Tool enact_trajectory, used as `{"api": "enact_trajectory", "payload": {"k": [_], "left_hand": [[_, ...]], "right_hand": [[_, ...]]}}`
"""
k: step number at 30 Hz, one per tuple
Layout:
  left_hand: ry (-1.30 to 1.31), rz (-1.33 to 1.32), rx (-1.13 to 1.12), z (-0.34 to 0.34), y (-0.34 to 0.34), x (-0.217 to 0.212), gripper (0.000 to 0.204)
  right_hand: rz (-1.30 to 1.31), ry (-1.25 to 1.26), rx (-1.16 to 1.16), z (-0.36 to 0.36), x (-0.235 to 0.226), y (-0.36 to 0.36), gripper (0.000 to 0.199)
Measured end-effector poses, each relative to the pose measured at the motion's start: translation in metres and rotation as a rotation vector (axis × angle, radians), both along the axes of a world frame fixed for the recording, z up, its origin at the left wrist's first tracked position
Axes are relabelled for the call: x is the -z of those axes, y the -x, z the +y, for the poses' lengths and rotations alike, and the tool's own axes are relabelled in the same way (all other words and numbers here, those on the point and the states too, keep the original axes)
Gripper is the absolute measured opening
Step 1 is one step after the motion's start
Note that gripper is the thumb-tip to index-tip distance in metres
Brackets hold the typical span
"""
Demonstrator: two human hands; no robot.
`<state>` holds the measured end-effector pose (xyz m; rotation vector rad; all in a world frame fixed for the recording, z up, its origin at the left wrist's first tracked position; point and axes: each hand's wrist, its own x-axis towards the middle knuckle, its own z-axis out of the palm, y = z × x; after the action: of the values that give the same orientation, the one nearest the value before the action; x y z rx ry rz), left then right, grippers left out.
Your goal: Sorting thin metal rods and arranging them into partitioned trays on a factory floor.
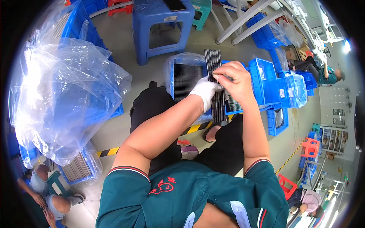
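In left hand (205, 91): black strips (218, 104), gripped.
With right hand (235, 78) pinched narrow over them, by blue crate's (234, 112) left edge.

Left hand (204, 92): fingers partly hidden by black strips (217, 108) | Dark phone (175, 4) on blue stool (155, 17): cut off above | Distant person (330, 78): hand detail too small to tell.

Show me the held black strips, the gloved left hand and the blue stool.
Held black strips (218, 103): head view, the bundle's lower half.
Gloved left hand (205, 91): head view, back of the hand.
Blue stool (159, 18): head view, front above its opening.
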<state>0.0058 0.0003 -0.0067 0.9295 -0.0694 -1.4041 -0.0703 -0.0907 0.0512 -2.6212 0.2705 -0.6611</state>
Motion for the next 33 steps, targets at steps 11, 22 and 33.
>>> {"api": "enact_trajectory", "payload": {"k": [11, 22, 33], "left_hand": [[0.093, 0.124, -0.079, 0.004, -0.007, -0.008, 0.021], [0.112, 0.397, -0.192, -0.007, -0.027, 0.002, 0.021], [-0.037, 0.250, -0.215, -0.013, -0.019, 0.002, 0.020]], "right_hand": [[-0.197, -0.137, 0.179, 0.011, -0.009, 0.012, 0.009], [-0.258, -0.476, 0.234, -0.001, 0.018, 0.046, 0.008], [-0.247, -0.170, 0.212, 0.001, 0.022, 0.045, 0.008]]}}
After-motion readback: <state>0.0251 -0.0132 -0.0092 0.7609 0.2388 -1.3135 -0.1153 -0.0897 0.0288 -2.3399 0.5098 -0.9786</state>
